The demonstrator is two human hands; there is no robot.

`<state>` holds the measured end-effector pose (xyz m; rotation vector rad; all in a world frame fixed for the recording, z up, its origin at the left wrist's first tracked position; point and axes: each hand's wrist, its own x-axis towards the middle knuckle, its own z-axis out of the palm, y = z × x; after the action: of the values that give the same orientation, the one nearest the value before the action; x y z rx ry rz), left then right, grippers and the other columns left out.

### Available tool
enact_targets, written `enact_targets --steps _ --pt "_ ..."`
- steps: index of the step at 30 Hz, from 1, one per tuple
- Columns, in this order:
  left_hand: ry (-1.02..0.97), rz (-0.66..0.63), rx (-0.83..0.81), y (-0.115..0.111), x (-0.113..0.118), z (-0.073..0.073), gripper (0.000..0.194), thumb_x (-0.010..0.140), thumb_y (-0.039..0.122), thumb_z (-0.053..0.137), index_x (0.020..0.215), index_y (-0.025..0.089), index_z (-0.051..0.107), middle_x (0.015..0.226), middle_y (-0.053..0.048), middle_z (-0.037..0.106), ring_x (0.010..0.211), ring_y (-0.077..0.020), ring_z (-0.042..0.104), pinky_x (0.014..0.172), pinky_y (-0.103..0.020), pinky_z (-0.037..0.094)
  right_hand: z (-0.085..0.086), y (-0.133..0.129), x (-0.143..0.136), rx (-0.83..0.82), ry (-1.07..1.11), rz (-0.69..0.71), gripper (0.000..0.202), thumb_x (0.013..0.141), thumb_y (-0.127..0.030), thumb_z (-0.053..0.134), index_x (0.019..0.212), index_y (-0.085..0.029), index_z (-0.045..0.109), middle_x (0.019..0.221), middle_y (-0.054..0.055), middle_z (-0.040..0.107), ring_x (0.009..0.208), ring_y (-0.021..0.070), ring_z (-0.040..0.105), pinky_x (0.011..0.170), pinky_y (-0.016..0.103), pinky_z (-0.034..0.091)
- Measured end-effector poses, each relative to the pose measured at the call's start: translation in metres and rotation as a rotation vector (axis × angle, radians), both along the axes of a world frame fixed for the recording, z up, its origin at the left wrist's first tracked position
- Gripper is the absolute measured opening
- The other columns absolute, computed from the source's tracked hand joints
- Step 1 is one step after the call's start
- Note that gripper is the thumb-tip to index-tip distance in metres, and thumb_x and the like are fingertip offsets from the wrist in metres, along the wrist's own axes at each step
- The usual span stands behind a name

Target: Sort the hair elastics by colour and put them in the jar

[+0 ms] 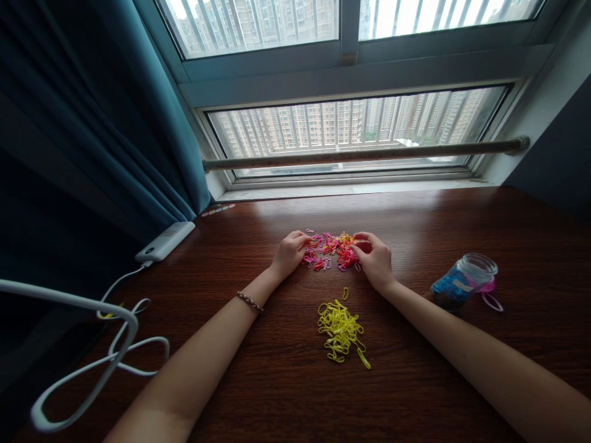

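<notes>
A mixed pile of small pink, red and orange bands (330, 245) lies on the dark wooden table (258, 381). My left hand (290, 252) rests at the pile's left edge, its fingertips drawn together at the bands; whatever is between them is too small to tell. At the right edge of the pile is my right hand (375, 261), thumb and forefinger curved around a gap, with their tips at the bands. Nearer to me, between my forearms, a heap of yellow bands (340, 329) sits apart from the mixed pile, with one loose yellow band (345, 293) just above it.
A clear jar (462, 280) with blue contents lies tilted at the right, a pink band (492, 301) beside it. On the left are a white power strip (166, 241), a looping white cable (132, 326) and a blue curtain (170, 123). The window stands behind the table.
</notes>
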<state>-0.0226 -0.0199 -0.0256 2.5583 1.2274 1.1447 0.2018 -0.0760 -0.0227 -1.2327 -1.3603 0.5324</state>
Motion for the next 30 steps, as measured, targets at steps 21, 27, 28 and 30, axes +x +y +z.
enact_targets --steps 21,27,28,30 --pt "0.012 0.008 0.013 0.0002 -0.0002 -0.0002 0.012 0.081 0.016 0.053 0.082 0.018 0.065 0.079 -0.004 0.058 0.075 -0.0142 0.055 0.069 -0.026 0.045 -0.0039 0.0023 0.0005 0.038 -0.087 -0.063 0.023 0.070 -0.021 0.059 0.092 -0.016 0.054 0.091 0.007 0.059 0.068 0.0150 0.060 0.066 0.030 0.049" --pt "0.021 0.010 0.002 -0.0003 0.0000 0.0004 0.013 0.081 0.017 0.052 0.083 0.018 0.065 0.080 -0.004 0.059 0.076 -0.0143 0.056 0.070 -0.026 0.045 -0.0019 0.0006 0.0006 0.041 -0.045 -0.026 0.025 0.074 -0.025 0.056 0.098 -0.018 0.056 0.092 0.007 0.063 0.072 0.0160 0.062 0.069 0.031 0.049" --pt "0.020 0.011 0.002 -0.0002 -0.0002 0.0005 0.013 0.081 0.018 0.052 0.084 0.018 0.065 0.080 -0.004 0.059 0.076 -0.0143 0.056 0.070 -0.026 0.045 -0.0021 0.0007 0.0009 0.038 -0.030 -0.022 0.026 0.075 -0.026 0.055 0.099 -0.018 0.056 0.092 0.007 0.064 0.073 0.0163 0.062 0.070 0.031 0.049" --pt "0.019 0.010 0.001 0.0001 -0.0006 0.0007 0.014 0.081 0.019 0.052 0.085 0.017 0.066 0.080 -0.005 0.060 0.076 -0.0146 0.057 0.070 -0.026 0.046 -0.0023 0.0010 0.0014 0.034 0.004 -0.006 0.025 0.075 -0.027 0.054 0.098 -0.018 0.058 0.090 0.006 0.065 0.076 0.0171 0.062 0.073 0.032 0.049"
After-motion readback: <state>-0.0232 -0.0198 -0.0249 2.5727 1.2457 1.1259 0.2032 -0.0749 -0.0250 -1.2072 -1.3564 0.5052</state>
